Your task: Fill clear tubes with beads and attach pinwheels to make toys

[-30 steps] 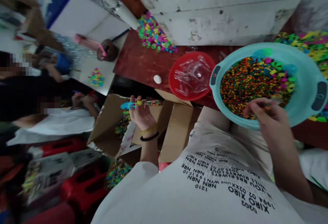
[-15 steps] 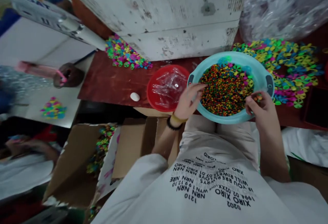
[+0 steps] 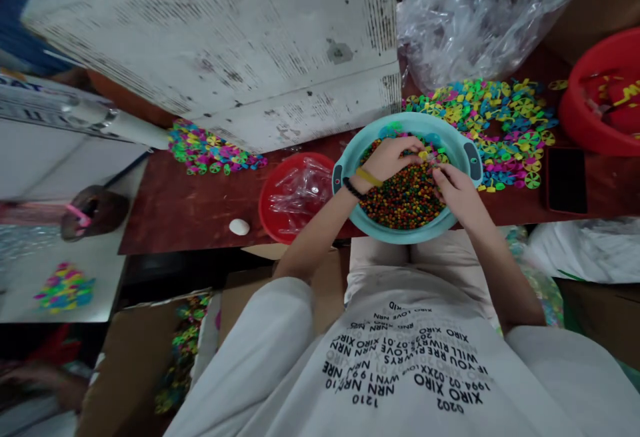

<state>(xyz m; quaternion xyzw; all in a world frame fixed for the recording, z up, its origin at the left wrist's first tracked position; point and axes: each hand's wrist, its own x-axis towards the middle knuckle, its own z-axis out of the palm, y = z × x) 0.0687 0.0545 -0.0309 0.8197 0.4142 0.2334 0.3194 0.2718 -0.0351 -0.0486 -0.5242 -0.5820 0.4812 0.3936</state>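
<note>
A light blue basin (image 3: 353,147) with dark grips is filled with small round multicoloured beads (image 3: 400,204). Several coloured plastic wheel-like pieces lie at its far side. Over the beads, my left hand (image 3: 393,159) reaches in from the left, its fingers bent and pinched. My right hand (image 3: 456,189) faces it closely, thumb and fingers closed together above the basin's right part. Something small, pale and clear shows between the two sets of fingertips, too small to name. Left of the basin stands a red bowl (image 3: 270,190) with clear plastic tube-like pieces (image 3: 305,187).
Piles of coloured plastic pieces (image 3: 520,124) lie behind the basin and at the left (image 3: 210,150). A large white carton (image 3: 280,57) stands behind. A phone (image 3: 566,180), a red tub (image 3: 575,114) and a white egg-shaped object (image 3: 239,226) are on the table.
My left hand has moved from the basin's left rim to over the beads. My right hand, earlier with beads in it, has come inward to meet it. The view has shifted right.
</note>
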